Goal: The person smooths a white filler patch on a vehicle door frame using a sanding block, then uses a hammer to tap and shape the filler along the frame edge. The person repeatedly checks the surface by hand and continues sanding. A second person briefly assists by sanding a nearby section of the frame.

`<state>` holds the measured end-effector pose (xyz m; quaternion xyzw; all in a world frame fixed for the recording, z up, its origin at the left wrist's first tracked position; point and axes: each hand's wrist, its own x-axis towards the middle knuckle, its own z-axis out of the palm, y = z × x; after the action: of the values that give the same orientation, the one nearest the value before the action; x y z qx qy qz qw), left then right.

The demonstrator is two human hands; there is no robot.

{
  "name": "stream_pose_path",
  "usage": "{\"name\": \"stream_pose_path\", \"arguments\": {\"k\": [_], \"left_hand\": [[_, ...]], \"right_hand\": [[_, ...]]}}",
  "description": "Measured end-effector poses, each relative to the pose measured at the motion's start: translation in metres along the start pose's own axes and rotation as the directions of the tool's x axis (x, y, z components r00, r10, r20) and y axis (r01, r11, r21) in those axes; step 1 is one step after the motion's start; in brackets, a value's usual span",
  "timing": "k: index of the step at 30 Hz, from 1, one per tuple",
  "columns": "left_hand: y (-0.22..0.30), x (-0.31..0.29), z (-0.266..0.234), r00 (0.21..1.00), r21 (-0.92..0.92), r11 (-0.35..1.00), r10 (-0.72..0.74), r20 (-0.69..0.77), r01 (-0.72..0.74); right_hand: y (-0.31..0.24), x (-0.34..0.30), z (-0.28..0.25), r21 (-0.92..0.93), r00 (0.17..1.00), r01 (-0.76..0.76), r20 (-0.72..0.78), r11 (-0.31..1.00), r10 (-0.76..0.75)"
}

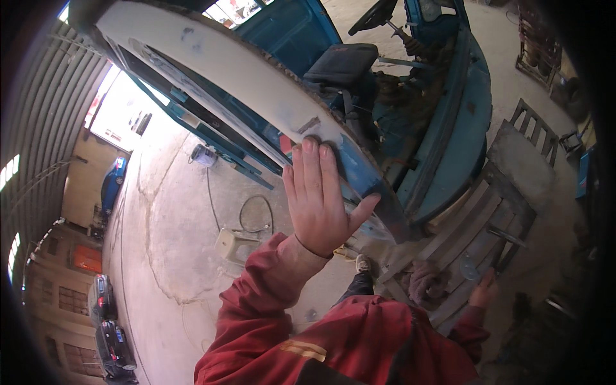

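Observation:
My left hand (313, 202) lies against a panel (256, 74) of a blue vehicle cab, fingers stretched and thumb spread. Nothing shows between its fingers. The panel is mostly whitish, with dark patches above my fingertips and blue paint beside them. My right hand (484, 290) is low on the right, beside a slatted wooden platform (443, 234). Its fingers are too small and partly hidden to read. Close to it lie a clear plastic-looking item (469, 265) and a crumpled brownish cloth (427, 282).
Inside the open cab are a dark seat (340, 64) and a steering wheel (373, 16). A pale stool (236, 246), a hose (256, 215) and a bucket (204, 155) stand or lie on the concrete floor. Parked cars (115, 343) line the far left wall.

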<state>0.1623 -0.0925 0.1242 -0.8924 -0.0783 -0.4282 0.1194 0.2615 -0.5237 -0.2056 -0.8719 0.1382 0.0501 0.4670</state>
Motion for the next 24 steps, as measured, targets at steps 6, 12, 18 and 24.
{"name": "stream_pose_path", "arguments": {"k": [6, 12, 18, 24], "left_hand": [[-0.009, 0.014, 0.001, 0.994, -0.069, 0.996, -0.061, -0.086, 0.055], [-0.003, 0.007, -0.012, 0.996, -0.088, 0.992, -0.091, 0.008, 0.092], [-0.033, 0.022, -0.002, 0.942, -0.491, 0.870, -0.192, -0.277, 0.033], [-0.053, 0.069, 0.008, 0.834, -0.978, -0.132, -0.513, 0.205, 0.160]], "right_hand": [[0.003, -0.008, 0.017, -0.008, 0.949, 0.246, -0.203, 0.969, -0.242], [-0.010, -0.026, 0.018, -0.069, 0.979, 0.161, -0.116, 0.985, -0.168], [-0.106, -0.076, 0.006, -0.029, 0.949, 0.308, -0.058, 0.951, -0.309], [-0.231, -0.140, 0.000, 0.242, 0.820, 0.554, 0.011, 0.797, -0.573]]}}
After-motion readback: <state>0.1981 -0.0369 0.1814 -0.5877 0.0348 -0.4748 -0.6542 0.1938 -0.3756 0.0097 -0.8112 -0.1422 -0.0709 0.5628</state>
